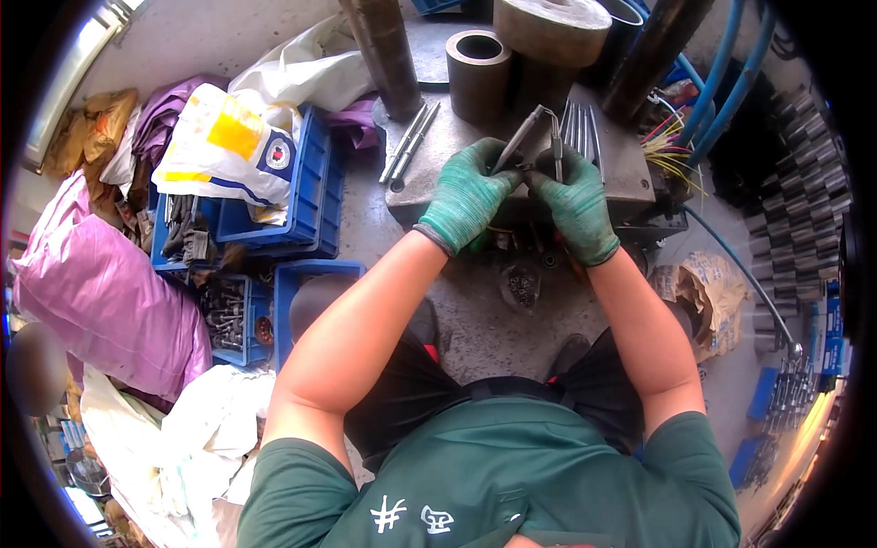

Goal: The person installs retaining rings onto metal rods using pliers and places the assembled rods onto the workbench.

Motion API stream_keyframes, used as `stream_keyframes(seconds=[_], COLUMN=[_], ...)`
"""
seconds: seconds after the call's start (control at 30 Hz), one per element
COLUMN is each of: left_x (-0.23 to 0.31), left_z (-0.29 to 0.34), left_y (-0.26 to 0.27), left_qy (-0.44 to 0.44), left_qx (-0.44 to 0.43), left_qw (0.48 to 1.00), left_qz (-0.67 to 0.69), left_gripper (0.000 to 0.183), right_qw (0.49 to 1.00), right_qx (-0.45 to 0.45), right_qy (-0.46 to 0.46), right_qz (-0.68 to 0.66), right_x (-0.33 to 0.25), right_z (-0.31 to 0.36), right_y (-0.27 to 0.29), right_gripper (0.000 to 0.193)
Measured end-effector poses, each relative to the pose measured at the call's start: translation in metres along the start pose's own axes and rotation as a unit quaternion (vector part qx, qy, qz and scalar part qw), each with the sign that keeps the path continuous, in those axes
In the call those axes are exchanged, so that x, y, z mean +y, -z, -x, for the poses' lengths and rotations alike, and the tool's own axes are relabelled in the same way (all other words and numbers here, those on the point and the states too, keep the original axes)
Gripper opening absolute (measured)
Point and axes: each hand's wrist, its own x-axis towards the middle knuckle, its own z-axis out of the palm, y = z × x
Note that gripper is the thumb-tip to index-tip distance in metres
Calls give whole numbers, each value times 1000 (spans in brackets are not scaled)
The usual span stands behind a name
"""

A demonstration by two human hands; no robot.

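My left grip and right grip, both green-gloved, are clamped on one bent metal rod held above the near edge of the grey steel tabletop, beyond which lie loose rods and stand thick metal cylinders.

Both hands wear green gloves and meet over a metal bench. The left hand and right hand together grip thin metal rods that angle upward. More rods lie on the bench beside steel cylinders. Blue crates of parts sit at the left.
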Motion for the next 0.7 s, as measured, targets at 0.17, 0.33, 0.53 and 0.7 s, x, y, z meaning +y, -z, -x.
stream_keyframes(seconds=[0.17, 0.33, 0.53, 0.7], left_x=[-2, 5, -5, -5], left_z=[-2, 1, -1, 1], left_y=[-1, -4, -9, -9], left_qy=[-33, -31, -2, -38], left_qx=[-7, 1, 23, 19], left_qw=[997, 988, 996, 996], left_qz=[-75, -150, -89, -80], left_gripper=[32, 27, 27, 27], right_qw=[999, 994, 998, 973], right_qx=[-17, 13, 22, 37], right_qy=[-28, -51, -8, -121], right_qz=[-10, -95, -56, -192], right_x=[-9, -11, -5, -12], right_z=[0, 4, 3, 2], right_y=[5, -2, 0, 0], right_gripper=[13, 14, 16, 17])
